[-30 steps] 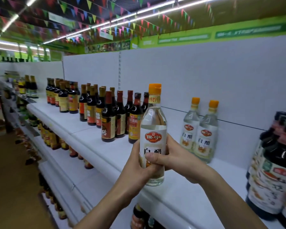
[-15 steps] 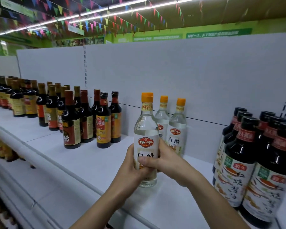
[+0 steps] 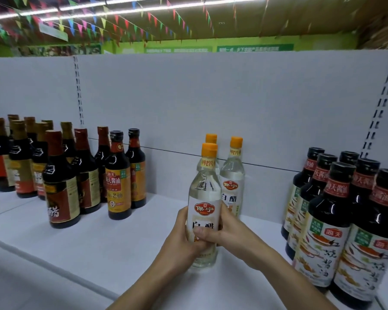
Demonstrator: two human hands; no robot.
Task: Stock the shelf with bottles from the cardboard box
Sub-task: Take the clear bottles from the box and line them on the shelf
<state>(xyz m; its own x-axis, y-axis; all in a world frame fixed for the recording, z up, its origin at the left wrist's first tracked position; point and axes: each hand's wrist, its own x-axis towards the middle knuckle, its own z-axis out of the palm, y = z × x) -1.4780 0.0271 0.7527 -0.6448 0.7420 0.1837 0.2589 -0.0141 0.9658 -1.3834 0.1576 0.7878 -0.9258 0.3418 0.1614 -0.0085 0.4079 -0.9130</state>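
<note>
A clear white-vinegar bottle (image 3: 203,198) with an orange cap and white label stands upright at the middle of the white shelf (image 3: 126,238). Both hands hold its lower half: my left hand (image 3: 179,245) wraps it from the left, my right hand (image 3: 229,236) from the right, thumb across the label. Its base is on or just above the shelf; I cannot tell which. Two matching vinegar bottles (image 3: 233,175) stand right behind it against the back panel. The cardboard box is out of view.
Dark soy-sauce bottles with brown and red caps (image 3: 61,182) crowd the shelf's left. Larger dark bottles with black caps (image 3: 336,220) fill the right. Bare shelf lies between the groups and in front of the held bottle. A grey back panel (image 3: 211,104) closes the shelf.
The held bottle has moved right and back, and now sits directly in front of the two vinegar bottles, lower toward the shelf. The view has swung right. Both hands keep their grip.
</note>
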